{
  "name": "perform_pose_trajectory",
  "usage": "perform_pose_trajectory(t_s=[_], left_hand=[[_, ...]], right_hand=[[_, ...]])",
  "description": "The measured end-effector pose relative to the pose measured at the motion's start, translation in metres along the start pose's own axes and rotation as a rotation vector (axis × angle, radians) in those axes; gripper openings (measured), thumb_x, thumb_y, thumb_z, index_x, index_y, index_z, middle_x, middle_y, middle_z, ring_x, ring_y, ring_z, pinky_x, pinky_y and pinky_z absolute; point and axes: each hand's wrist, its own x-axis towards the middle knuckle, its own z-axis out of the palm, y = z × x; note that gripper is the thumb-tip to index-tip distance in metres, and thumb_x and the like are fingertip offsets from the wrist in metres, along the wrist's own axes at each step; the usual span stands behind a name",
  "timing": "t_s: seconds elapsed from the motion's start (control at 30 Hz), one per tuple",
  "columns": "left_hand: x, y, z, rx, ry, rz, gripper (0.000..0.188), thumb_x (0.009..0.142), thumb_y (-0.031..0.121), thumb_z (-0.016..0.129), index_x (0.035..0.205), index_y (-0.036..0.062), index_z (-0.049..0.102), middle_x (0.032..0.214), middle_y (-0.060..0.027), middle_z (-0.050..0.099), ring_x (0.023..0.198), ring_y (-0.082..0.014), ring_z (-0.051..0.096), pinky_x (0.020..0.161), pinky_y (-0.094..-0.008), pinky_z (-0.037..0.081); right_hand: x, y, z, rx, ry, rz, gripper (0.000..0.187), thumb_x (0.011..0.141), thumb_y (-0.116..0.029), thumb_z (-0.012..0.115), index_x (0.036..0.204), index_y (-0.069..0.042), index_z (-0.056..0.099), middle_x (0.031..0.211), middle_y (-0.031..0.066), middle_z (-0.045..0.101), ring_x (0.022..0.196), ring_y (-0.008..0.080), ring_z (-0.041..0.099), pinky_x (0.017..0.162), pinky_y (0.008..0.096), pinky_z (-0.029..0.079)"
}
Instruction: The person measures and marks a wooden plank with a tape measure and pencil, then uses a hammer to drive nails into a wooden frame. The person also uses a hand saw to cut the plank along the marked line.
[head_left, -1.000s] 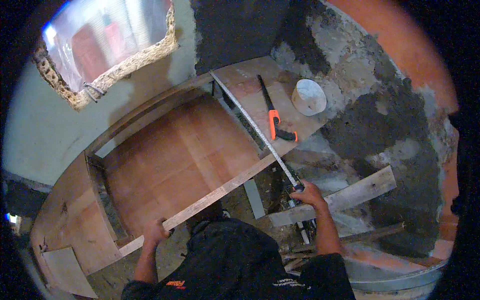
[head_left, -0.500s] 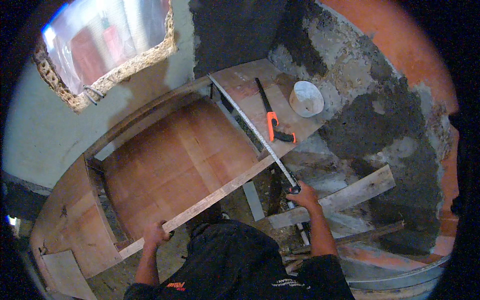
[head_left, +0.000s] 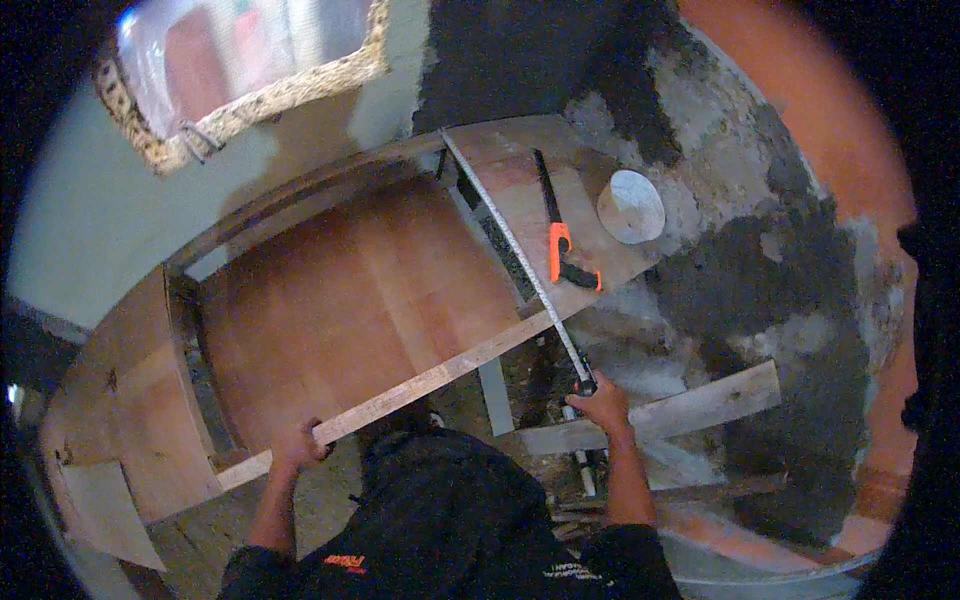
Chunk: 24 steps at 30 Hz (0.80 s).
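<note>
Across the frame (head_left: 320,182), a white tape (head_left: 548,305): right fingers (head_left: 580,401) grip its dark case (head_left: 586,385), left fingers (head_left: 312,436) the rail (head_left: 430,378).

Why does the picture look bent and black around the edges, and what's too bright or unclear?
Head view: fisheye distortion seems to bow the wooden back rail; black borders surround the round image; glare washes out the wall opening; a soft shadow darkens the wall beneath; the measuring tape's markings are too fine to read.
</note>
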Motion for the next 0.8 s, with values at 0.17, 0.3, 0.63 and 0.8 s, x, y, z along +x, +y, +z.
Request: perform_pose_trajectory(t_s=[0.17, 0.3, 0.63, 0.8], left_hand=[[-0.006, 0.011, -0.010, -0.019, 0.065, 0.036, 0.055, 0.063, 0.032, 0.077, 0.114, 0.0111, 0.070, 0.104, -0.0184, 0.071, 0.096, -0.0363, 0.068, 0.087, -0.0458, 0.054], [-0.010, 0.018, -0.017, 0.100, 0.089, 0.070, 0.058, 0.062, 0.031, 0.078, 0.116, 0.0121, 0.070, 0.097, -0.0178, 0.072, 0.092, -0.0370, 0.069, 0.084, -0.0468, 0.055], [-0.013, 0.022, -0.019, -0.027, 0.084, -0.015, 0.059, 0.055, 0.025, 0.079, 0.112, 0.0141, 0.071, 0.099, -0.0141, 0.071, 0.088, -0.0368, 0.068, 0.081, -0.0461, 0.056], [-0.012, 0.019, -0.016, -0.009, 0.087, -0.014, 0.063, 0.050, 0.024, 0.082, 0.112, 0.0141, 0.070, 0.100, -0.0119, 0.071, 0.091, -0.0352, 0.068, 0.080, -0.0460, 0.055]], right_hand=[[-0.007, -0.012, -0.003, 0.126, 0.010, -0.020, 0.048, 0.064, -0.043, 0.087, 0.096, -0.013, 0.069, 0.085, 0.0074, 0.073, 0.078, 0.0286, 0.071, 0.075, 0.0413, 0.054], [-0.009, -0.017, 0.004, -0.073, 0.084, 0.037, 0.048, 0.064, -0.039, 0.088, 0.097, -0.011, 0.067, 0.085, 0.0104, 0.072, 0.080, 0.0312, 0.070, 0.075, 0.0433, 0.054], [-0.011, -0.008, 0.024, -0.102, 0.183, -0.027, 0.044, 0.066, -0.036, 0.085, 0.097, -0.012, 0.064, 0.087, 0.0082, 0.071, 0.081, 0.0311, 0.069, 0.074, 0.0430, 0.053], [-0.013, -0.017, 0.022, -0.226, 0.216, -0.018, 0.045, 0.066, -0.038, 0.085, 0.097, -0.013, 0.065, 0.089, 0.0079, 0.071, 0.083, 0.0310, 0.069, 0.075, 0.0428, 0.053]])
